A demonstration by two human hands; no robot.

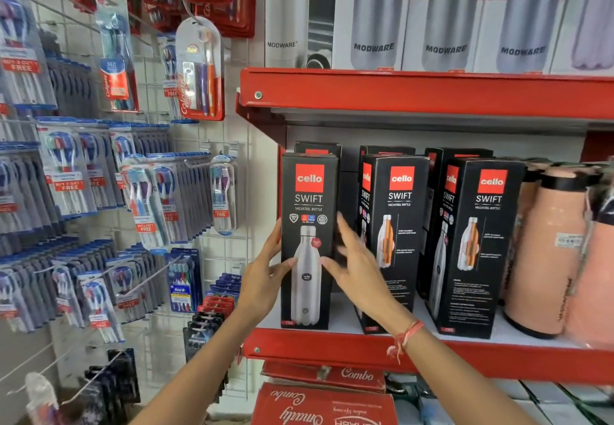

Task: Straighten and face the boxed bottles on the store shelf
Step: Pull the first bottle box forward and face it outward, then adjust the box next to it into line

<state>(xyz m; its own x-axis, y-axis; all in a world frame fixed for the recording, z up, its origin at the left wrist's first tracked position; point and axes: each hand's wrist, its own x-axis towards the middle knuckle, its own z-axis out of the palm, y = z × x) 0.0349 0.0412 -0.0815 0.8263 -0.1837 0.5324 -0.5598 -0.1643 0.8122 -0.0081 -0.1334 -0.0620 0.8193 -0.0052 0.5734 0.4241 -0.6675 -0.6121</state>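
- The left hand (265,278) and right hand (357,268) flank the leftmost black box (307,242), fingers spread and pressing its sides, probably to square it up.
- The box stands upright at the front left of the red shelf (432,351), label facing outward.
- The neighbouring boxes (395,235) sit angled.

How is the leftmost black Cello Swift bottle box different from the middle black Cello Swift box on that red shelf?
The leftmost black Cello Swift box faces squarely forward; the middle black Cello Swift box is angled, showing a side panel too. The leftmost pictures a plain steel bottle, the middle an orange-banded one. The left hand and right hand flank the leftmost; the middle is untouched. Both stand upright on the red shelf.
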